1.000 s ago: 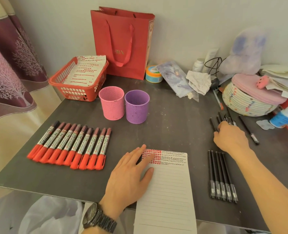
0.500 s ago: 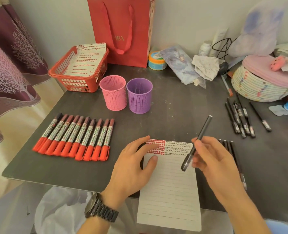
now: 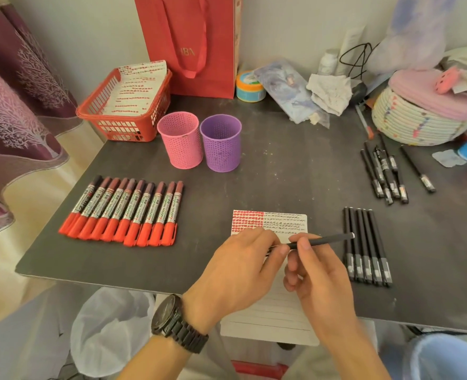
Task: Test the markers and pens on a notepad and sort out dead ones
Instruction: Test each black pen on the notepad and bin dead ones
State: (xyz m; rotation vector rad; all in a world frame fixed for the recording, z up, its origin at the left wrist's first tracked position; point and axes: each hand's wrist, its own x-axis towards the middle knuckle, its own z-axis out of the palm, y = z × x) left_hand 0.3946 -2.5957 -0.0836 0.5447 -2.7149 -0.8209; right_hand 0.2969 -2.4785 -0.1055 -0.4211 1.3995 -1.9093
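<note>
A thin black pen (image 3: 328, 239) lies almost level in the air, just above the upper part of a white lined notepad (image 3: 284, 223). Both hands hold it. The right hand (image 3: 320, 272) grasps the barrel near its middle, with the thumb and the first fingers (image 3: 303, 244) curled around it. The left hand (image 3: 240, 267) pinches the left end between its fingertips (image 3: 283, 249), so this end is mostly hidden. The right end of the pen sticks out free, beyond the right edge of the notepad.

The notepad rests on a dark grey counter (image 3: 281, 182) and hangs a little over the near edge. Its top lines carry red blots on the left and small black scribbles on the right.

Just to the right of the notepad lies a neat row of five black pens (image 3: 366, 245). Farther back on the right is a loose group of black pens (image 3: 385, 174). To the left of the notepad is a row of red markers (image 3: 122, 212), side by side and touching. Behind them stand a pink mesh cup (image 3: 179, 144) and a purple mesh cup (image 3: 220, 144), very close together. A red plastic basket (image 3: 122, 127) with a marked sheet in it is at the back left corner.
</note>
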